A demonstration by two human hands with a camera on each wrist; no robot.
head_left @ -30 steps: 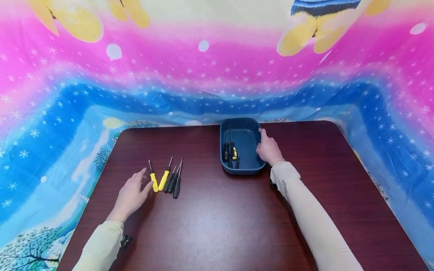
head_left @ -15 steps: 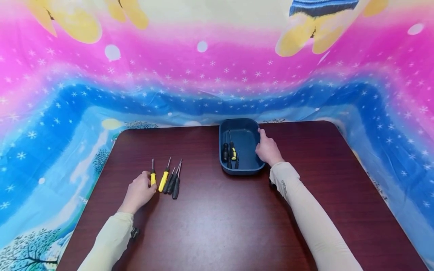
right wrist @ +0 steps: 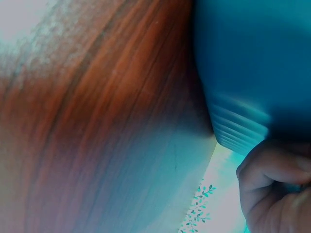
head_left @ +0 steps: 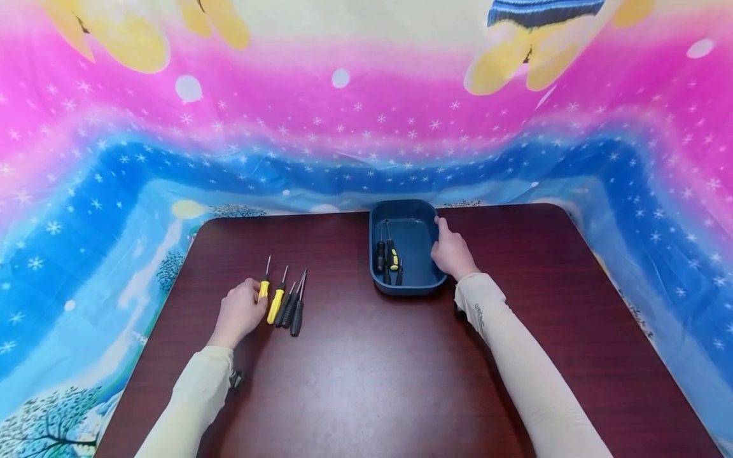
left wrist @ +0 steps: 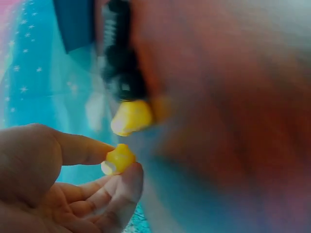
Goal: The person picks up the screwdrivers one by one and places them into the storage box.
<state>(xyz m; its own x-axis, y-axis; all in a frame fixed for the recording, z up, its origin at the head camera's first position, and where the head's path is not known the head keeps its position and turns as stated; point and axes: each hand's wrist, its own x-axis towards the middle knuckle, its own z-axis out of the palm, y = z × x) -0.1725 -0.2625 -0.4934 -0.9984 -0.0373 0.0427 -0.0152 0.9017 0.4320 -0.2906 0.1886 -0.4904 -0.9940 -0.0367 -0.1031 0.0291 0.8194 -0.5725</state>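
Observation:
My left hand (head_left: 239,312) pinches a yellow-handled screwdriver (head_left: 264,290) between thumb and fingers, its shaft pointing away from me. In the left wrist view the butt of that handle (left wrist: 120,161) shows between the fingertips. Just to its right on the table lie a second yellow-handled screwdriver (head_left: 276,306) and three black-handled screwdrivers (head_left: 297,319), side by side. At the table's far edge, my right hand (head_left: 452,253) grips the right side of a dark blue plastic box (head_left: 409,291). Inside, along its left side, lie several screwdrivers (head_left: 392,256), one with a black and yellow handle.
A dark red-brown wooden table (head_left: 355,369) spans the front. Behind it and along both sides hangs a pink and blue printed cloth (head_left: 309,121) with snowflakes, close to the table's edges.
My left hand has come in from the left, taken hold of the leftmost yellow screwdriver and shifted it slightly away from me. The right hand stays on the box.

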